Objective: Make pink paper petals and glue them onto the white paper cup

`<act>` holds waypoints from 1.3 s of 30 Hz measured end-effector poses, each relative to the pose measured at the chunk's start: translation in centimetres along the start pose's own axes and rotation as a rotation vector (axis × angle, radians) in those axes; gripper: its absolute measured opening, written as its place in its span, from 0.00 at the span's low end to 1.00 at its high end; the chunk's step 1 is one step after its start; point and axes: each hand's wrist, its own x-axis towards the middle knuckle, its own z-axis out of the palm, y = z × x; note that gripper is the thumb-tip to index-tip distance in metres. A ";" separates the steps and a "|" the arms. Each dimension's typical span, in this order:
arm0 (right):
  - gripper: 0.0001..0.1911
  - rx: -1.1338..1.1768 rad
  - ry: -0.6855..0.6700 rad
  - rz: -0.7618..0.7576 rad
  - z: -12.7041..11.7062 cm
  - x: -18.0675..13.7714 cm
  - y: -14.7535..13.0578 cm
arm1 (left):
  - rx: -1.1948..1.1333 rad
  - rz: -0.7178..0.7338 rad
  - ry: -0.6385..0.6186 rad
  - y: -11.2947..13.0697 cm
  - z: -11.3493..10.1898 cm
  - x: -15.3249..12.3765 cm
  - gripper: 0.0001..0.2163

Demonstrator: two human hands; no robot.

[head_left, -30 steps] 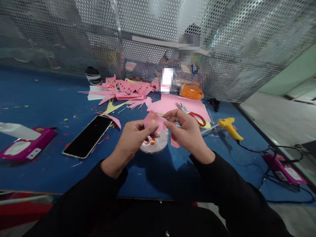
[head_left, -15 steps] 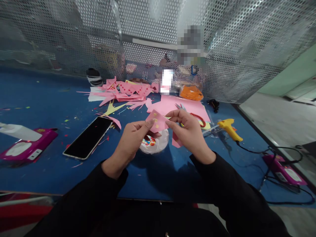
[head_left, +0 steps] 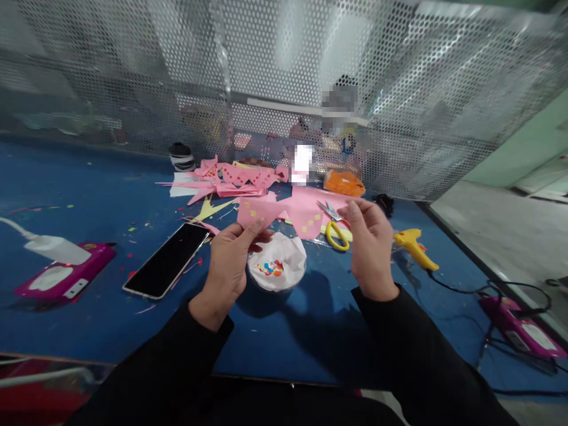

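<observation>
My left hand [head_left: 228, 269] pinches the left end of a pink paper cutout [head_left: 261, 210]. The cutout is spread out in two wide halves joined by a narrow middle, with small yellow squares on both. To its right is my right hand [head_left: 370, 242], raised, its thumb and fingers closed; whether anything is between them is hidden. Scissors [head_left: 338, 236] with yellow and red handles lie just left of that hand, on a pink sheet [head_left: 304, 198]. Below the cutout, a bowl lined with white paper [head_left: 290, 260] contains small colourful paper bits.
A phone [head_left: 166, 260] and a magenta power strip [head_left: 71, 275] lie left. Pink scraps [head_left: 244, 183] are heaped at the back, near an orange packet [head_left: 344, 183]. Rightward are a yellow glue gun [head_left: 415, 245] and a corded second power strip [head_left: 519, 325]. Perforated metal mesh [head_left: 275, 89] stands behind.
The pink cutout, folded and held in both hands before, is now opened out. My right hand has moved right, away from it. The bowl's contents show more, and the view has tilted up slightly.
</observation>
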 end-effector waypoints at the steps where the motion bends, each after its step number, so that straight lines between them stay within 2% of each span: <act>1: 0.18 0.056 -0.024 0.081 0.3 -0.2 0.3 | -0.008 -0.007 0.011 -0.1 -0.1 0.1 0.14; 6: 0.25 0.237 -0.166 0.410 2.3 -2.3 0.3 | -0.026 -0.005 0.026 -0.4 -0.1 0.3 0.14; 8: 0.26 0.319 -0.189 0.473 2.9 -2.9 -0.1 | -0.036 -0.013 0.019 -0.5 0.0 0.2 0.14; 11: 0.21 0.430 -0.214 0.516 3.3 -3.3 -0.6 | -0.041 -0.034 -0.003 -0.5 0.2 0.0 0.14; 18: 0.17 0.452 -0.192 0.488 3.2 -3.3 -0.6 | -0.037 -0.034 -0.019 -0.6 0.2 0.0 0.15; 29: 0.19 0.396 -0.188 0.416 3.0 -3.0 0.0 | -0.092 -0.061 -0.001 -0.7 0.3 0.0 0.19; 33: 0.18 0.388 -0.203 0.405 2.8 -2.8 0.0 | -0.079 -0.054 -0.014 -0.7 0.3 0.1 0.16; 39: 0.19 0.402 -0.209 0.404 2.9 -2.9 0.0 | -0.069 -0.059 0.031 -0.6 0.3 0.1 0.14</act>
